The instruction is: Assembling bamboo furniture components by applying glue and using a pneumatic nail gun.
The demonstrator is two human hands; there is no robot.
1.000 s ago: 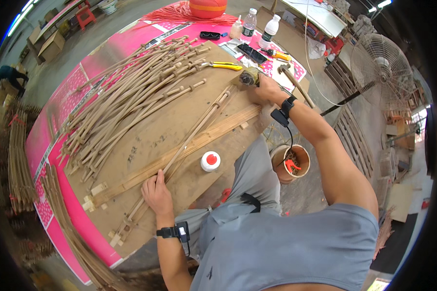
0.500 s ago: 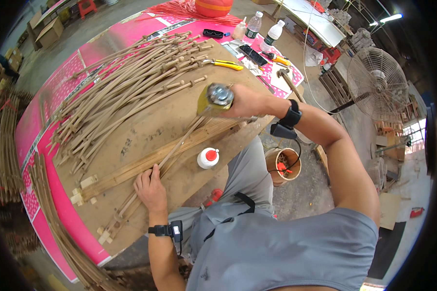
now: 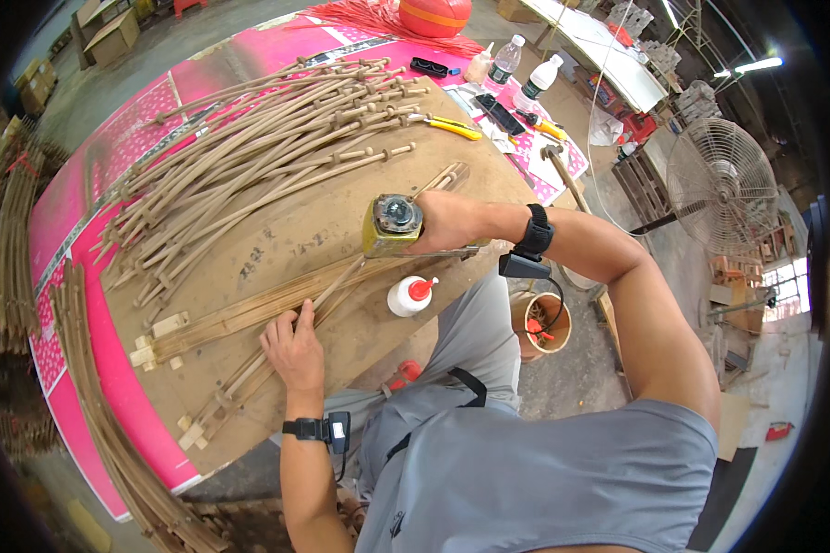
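Note:
My right hand [image 3: 447,224] grips a nail gun [image 3: 394,226] with a yellowish body and round metal top. The tool stands over a thin wooden rod [image 3: 346,276], hiding where its nose meets the wood. Beyond the gun, rod ends [image 3: 444,175] stick out. My left hand [image 3: 293,350] is on the near part of the rod, fingers bent and fingertips against it. Beside the rod runs a wooden jig strip [image 3: 240,318] with small blocks [image 3: 169,324] at its left end. A white bottle with a red cap [image 3: 411,296] stands close to the gun.
Many knobbed wooden rods [image 3: 267,157] lie piled across the far side of the board [image 3: 277,249]. Yellow-handled pliers [image 3: 455,127], a phone [image 3: 500,114], plastic bottles [image 3: 538,81] and a hammer [image 3: 563,173] are at the far right. A bucket [image 3: 539,323] stands by my leg.
My right hand has brought the nail gun nearer and to the left, down toward the strip, uncovering rod ends behind it. My left hand stays on the rod. The whole view has shifted slightly.

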